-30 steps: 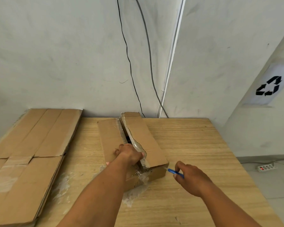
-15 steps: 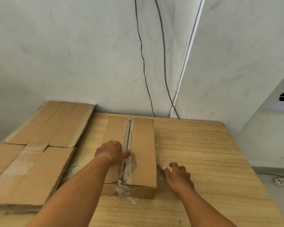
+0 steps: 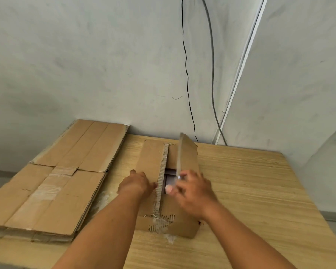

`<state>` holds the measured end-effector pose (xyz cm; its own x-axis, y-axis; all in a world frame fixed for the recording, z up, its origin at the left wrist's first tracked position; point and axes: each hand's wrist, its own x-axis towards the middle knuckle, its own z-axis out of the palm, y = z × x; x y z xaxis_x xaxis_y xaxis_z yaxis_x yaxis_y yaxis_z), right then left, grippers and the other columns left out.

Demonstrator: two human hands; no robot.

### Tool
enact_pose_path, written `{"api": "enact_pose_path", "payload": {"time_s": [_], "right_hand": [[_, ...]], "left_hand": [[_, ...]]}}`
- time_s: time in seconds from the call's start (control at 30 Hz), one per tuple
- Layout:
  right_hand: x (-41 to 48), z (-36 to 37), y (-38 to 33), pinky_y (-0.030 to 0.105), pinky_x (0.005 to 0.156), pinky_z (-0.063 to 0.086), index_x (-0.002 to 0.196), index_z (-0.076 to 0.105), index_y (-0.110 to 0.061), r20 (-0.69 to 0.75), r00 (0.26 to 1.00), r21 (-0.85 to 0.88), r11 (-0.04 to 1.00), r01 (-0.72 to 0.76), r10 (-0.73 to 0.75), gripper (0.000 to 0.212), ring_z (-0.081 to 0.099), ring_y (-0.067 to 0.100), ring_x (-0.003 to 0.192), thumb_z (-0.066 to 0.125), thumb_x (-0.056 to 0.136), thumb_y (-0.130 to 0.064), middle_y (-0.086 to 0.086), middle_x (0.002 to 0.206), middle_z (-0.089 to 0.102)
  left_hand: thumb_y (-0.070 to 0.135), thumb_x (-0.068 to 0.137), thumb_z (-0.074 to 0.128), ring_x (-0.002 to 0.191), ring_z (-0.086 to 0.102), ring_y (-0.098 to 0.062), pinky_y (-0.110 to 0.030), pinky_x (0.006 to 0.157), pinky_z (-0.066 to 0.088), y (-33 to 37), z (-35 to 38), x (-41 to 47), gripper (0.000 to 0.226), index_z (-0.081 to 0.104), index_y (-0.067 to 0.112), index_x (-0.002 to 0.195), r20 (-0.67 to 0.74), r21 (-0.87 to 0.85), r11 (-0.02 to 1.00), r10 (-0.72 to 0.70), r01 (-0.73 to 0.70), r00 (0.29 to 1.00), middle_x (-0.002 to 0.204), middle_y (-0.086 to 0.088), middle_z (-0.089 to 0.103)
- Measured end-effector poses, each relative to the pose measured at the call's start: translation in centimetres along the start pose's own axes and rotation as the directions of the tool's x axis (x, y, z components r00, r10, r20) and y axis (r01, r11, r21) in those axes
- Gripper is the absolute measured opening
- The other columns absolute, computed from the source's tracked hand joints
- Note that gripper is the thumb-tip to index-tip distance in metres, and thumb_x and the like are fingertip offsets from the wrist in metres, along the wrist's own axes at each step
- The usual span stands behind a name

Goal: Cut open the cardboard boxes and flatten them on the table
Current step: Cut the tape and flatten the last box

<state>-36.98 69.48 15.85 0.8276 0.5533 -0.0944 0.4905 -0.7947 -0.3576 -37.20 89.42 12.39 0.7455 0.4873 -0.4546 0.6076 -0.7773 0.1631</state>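
A long brown cardboard box (image 3: 150, 162) lies in the middle of the wooden table (image 3: 250, 181), its top seam cut. My right hand (image 3: 192, 188) grips the right top flap (image 3: 187, 154) at its near edge and holds it raised almost upright, so the dark inside of the box shows. My left hand (image 3: 135, 184) rests flat on the left flap, fingertips at the torn seam edge. Shreds of tape and torn paper hang on the box's near end. The blue cutter is not in sight.
A stack of flattened cardboard (image 3: 52, 179) covers the left part of the table, up to the wall. Two cables (image 3: 186, 74) and a white conduit (image 3: 239, 78) run down the wall behind the box. The table's right edge drops to the floor.
A second ago my right hand held the blue cutter beside the box; half a second ago it lay flat on the table. Now it lifts the right flap. The left hand stays on the left flap.
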Motion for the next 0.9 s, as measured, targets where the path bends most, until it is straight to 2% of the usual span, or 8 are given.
{"api": "enact_pose_path", "payload": {"time_s": [0.1, 0.27, 0.4, 0.5, 0.6, 0.7, 0.8, 0.9], "right_hand": [[-0.3, -3.4, 3.4, 0.032, 0.071, 0.054, 0.079, 0.064, -0.023, -0.072, 0.966, 0.094, 0.966, -0.24, 0.247, 0.046, 0.061, 0.012, 0.081, 0.046, 0.095, -0.063, -0.005, 0.096, 0.062], [-1.9, -2.1, 7.9, 0.029, 0.057, 0.053, 0.125, 0.044, -0.026, -0.064, 0.823, -0.057, 0.821, -0.568, 0.565, 0.031, 0.063, 0.01, 0.075, 0.054, 0.099, -0.04, -0.006, 0.1, 0.064], [-1.6, 0.1, 8.9, 0.032, 0.065, 0.055, 0.135, 0.03, -0.031, 0.021, 0.787, -0.006, 0.788, -0.616, 0.616, 0.041, 0.062, 0.015, 0.085, 0.049, 0.099, -0.034, -0.002, 0.103, 0.057], [-0.9, 0.2, 9.6, 0.03, 0.06, 0.046, 0.139, 0.029, -0.029, 0.119, 0.754, 0.1, 0.748, -0.656, 0.646, 0.043, 0.06, 0.016, 0.085, 0.047, 0.1, -0.029, 0.002, 0.105, 0.056], [-0.5, 1.4, 10.2, 0.03, 0.064, 0.05, 0.141, 0.031, -0.026, 0.173, 0.74, 0.168, 0.721, -0.673, 0.65, 0.042, 0.061, 0.016, 0.087, 0.043, 0.101, -0.025, 0.003, 0.107, 0.056], [0.2, 3.1, 9.9, 0.042, 0.096, 0.05, 0.144, 0.039, -0.032, 0.253, 0.676, 0.061, 0.686, -0.725, 0.692, 0.048, 0.054, 0.028, 0.111, 0.043, 0.097, -0.03, 0.007, 0.128, 0.043], [1.8, 3.2, 7.5, 0.057, 0.108, 0.031, 0.145, 0.035, -0.035, 0.145, 0.635, -0.197, 0.651, -0.733, 0.759, 0.052, 0.032, 0.035, 0.13, 0.045, 0.095, -0.027, 0.008, 0.143, 0.029], [4.0, 2.5, 3.9, 0.055, 0.11, 0.026, 0.144, 0.037, -0.032, -0.116, 0.882, -0.309, 0.828, -0.469, 0.456, 0.044, 0.029, 0.031, 0.136, 0.039, 0.1, -0.039, 0.006, 0.152, 0.03]], "left_hand": [[0.088, 0.07, 0.055, 0.137, 0.038, -0.044, -0.062, 0.108, 0.038, 1.6, 1.1, -0.8, 0.111, 0.031, 0.015, 0.149, 0.006, 0.017, 0.998, -0.053, 0.052, 0.999, 0.15, -0.013, 0.031], [0.057, 0.077, 0.075, 0.139, 0.03, -0.045, -0.062, 0.108, 0.038, 3.4, 2.2, -1.8, 0.096, 0.023, 0.014, 0.147, -0.013, -0.006, 0.996, -0.095, 0.094, 0.995, 0.153, -0.017, 0.023], [0.032, 0.083, 0.067, 0.1, 0.06, -0.033, -0.043, 0.083, 0.053, 1.0, -4.0, -0.8, 0.058, 0.041, 0.007, 0.129, 0.152, -0.212, 0.977, 0.064, -0.031, 0.986, 0.117, -0.016, 0.056], [0.014, 0.089, 0.061, 0.072, 0.065, -0.028, -0.038, 0.071, 0.058, -3.7, -8.7, 0.2, 0.022, 0.054, 0.003, 0.106, 0.211, -0.438, 0.898, 0.053, 0.046, 0.976, 0.095, -0.015, 0.064], [0.024, 0.091, 0.071, 0.082, 0.069, -0.025, -0.043, 0.084, 0.058, -8.5, -8.1, 0.8, 0.032, 0.058, 0.005, 0.113, 0.101, -0.386, 0.913, -0.096, 0.128, 0.99, 0.099, -0.011, 0.072], [0.044, 0.083, 0.078, 0.107, 0.06, -0.029, -0.044, 0.09, 0.051, -10.2, -4.1, 1.4, 0.07, 0.039, 0.014, 0.133, -0.121, -0.153, 0.971, -0.201, 0.182, 0.972, 0.119, -0.01, 0.06], [0.045, 0.092, 0.063, 0.147, 0.021, -0.034, -0.051, 0.11, 0.034, -9.1, -1.0, 2.2, 0.078, 0.018, 0.031, 0.154, -0.221, 0.31, 0.947, 0.162, -0.088, 0.962, 0.161, -0.007, 0.02], [0.023, 0.1, 0.05, 0.149, 0.02, -0.029, -0.049, 0.115, 0.034, -7.9, -0.9, 3.6, 0.054, 0.038, 0.041, 0.149, 0.007, 0.365, 0.806, 0.497, -0.465, 0.868, 0.164, 0.0, 0.015]]}}
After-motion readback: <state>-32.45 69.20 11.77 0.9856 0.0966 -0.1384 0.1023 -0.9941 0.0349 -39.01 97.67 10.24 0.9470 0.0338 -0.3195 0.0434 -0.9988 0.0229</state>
